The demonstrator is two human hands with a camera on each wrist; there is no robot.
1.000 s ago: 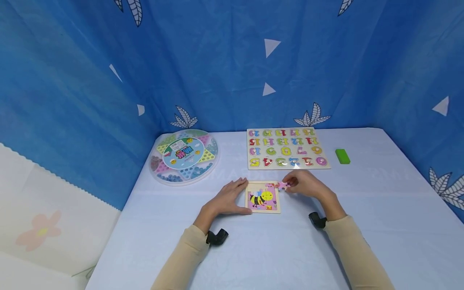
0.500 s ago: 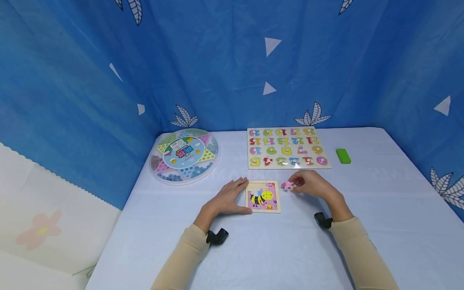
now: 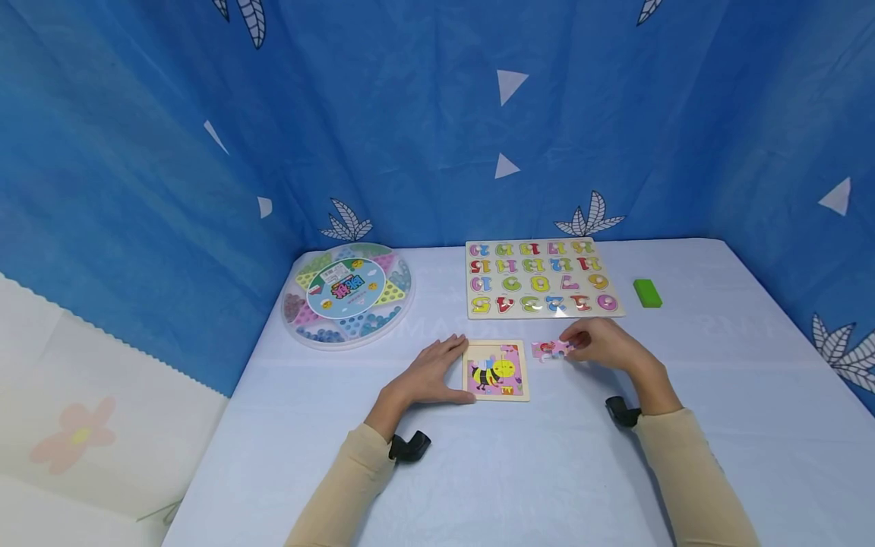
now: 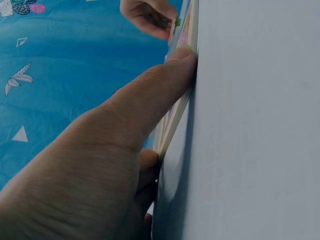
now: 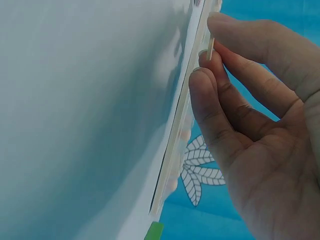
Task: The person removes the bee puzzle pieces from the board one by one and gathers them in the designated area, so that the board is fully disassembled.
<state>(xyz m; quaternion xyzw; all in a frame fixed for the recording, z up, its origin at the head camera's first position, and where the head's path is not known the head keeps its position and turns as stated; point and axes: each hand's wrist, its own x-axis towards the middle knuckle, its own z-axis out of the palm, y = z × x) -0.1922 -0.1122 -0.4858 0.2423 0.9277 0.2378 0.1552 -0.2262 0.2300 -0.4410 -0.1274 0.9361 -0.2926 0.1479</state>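
Note:
My left hand (image 3: 432, 372) holds a small wooden bee jigsaw puzzle (image 3: 494, 380) by its left side, fingers at the far corner and thumb (image 4: 182, 60) at the near edge. Part of the puzzle's upper left shows bare wood. Just right of the puzzle, my right hand (image 3: 600, 343) pinches a pink jigsaw piece (image 5: 210, 50) between thumb and fingertips, where it shows edge-on in the right wrist view. Pink jigsaw printing (image 3: 547, 349) shows beside those fingertips in the head view; whether this is one piece or two overlapping, I cannot tell.
Behind the hands lies a wooden number board (image 3: 540, 279). A round Chinese checkers set (image 3: 349, 296) sits at the back left, and a green block (image 3: 647, 293) at the back right. Blue patterned cloth (image 3: 437, 129) hangs behind the white-covered table (image 3: 506, 471).
My right hand has drawn away to the right from the puzzle's upper right edge, and more pink jigsaw printing shows by its fingertips. The left hand and the puzzle have stayed put.

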